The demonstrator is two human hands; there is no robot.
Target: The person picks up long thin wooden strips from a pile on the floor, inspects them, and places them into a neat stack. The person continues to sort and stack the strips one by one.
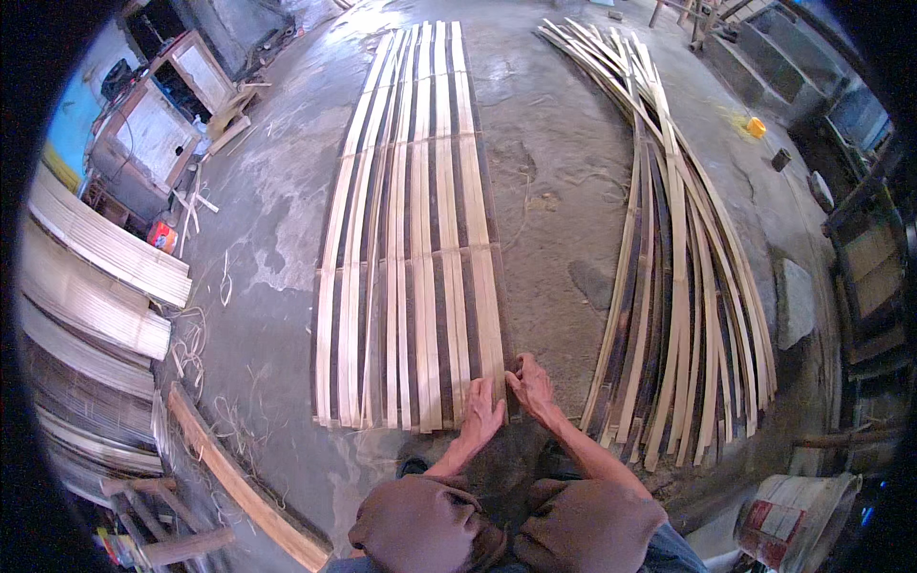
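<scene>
Long bamboo strips (423, 210), pale and dark by turns, lie side by side on the floor in front of me as a flat panel. Crosswise lines run over them in several places. My left hand (481, 411) is at the near right corner, its bent fingers closed on the end of the outermost pale strip (485, 286). Just beside it, my right hand (532, 387) pinches the panel's right edge, at a thin dark strip (494, 220). The fingertips partly cover what they grip.
To the right a loose, fanned pile of bamboo strips (680, 286) crosses itself at the far end. Stacked slat bundles (105, 239) and a curved wooden plank (244, 487) lie left. A white bucket (798, 520) stands near right; a small yellow container (757, 127) lies far right.
</scene>
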